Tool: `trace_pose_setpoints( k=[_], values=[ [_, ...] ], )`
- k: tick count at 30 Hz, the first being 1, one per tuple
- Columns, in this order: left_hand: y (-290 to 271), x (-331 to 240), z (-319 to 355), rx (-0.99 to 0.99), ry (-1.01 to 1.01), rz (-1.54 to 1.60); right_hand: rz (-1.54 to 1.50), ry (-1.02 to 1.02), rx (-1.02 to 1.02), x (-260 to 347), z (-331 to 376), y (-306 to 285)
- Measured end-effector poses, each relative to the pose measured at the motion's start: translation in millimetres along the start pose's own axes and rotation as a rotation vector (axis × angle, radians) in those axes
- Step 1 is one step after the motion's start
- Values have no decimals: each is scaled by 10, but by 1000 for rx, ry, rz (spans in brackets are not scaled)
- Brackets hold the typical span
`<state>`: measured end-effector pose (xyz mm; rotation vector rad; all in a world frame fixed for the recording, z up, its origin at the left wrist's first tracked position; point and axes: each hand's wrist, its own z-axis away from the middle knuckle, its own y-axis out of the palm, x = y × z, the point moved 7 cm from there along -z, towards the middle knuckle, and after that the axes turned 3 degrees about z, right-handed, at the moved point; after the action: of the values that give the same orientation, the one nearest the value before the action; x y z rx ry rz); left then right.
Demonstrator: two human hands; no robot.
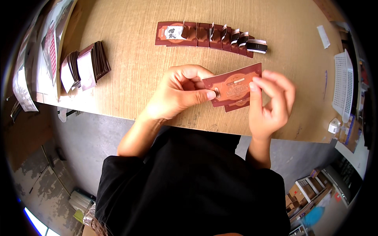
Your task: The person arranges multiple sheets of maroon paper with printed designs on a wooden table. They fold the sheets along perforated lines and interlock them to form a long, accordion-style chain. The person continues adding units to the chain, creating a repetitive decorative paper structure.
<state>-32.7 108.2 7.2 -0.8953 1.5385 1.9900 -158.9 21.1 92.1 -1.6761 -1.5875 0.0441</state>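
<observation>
Over the near edge of the table, my two hands hold a dark red and orange printed card (232, 87) between them. A second card (238, 104) of the same colours peeks out beneath its lower edge. My left hand (179, 90) pinches the left end, thumb on top and fingers curled behind. At the right end, the fingertips and thumb of my right hand (273, 100) close on the card's edge. Farther off, an overlapping row of similar cards (202, 37) lies on the table, several with small flaps standing up.
Stacks of dark-edged cards (86, 67) stand at the left, beside clear plastic packaging (43, 51). A white perforated basket (342, 84) sits at the right edge of the wooden table (134, 67). A white paper strip (323, 37) lies at the far right. Cardboard boxes (307, 190) stand below, right.
</observation>
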Motion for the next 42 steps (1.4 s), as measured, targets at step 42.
trace_pose_setpoints(
  k=[42],
  values=[
    [118, 47, -12, -161, 96, -72, -778, 745, -8, -536, 415, 108]
  ],
)
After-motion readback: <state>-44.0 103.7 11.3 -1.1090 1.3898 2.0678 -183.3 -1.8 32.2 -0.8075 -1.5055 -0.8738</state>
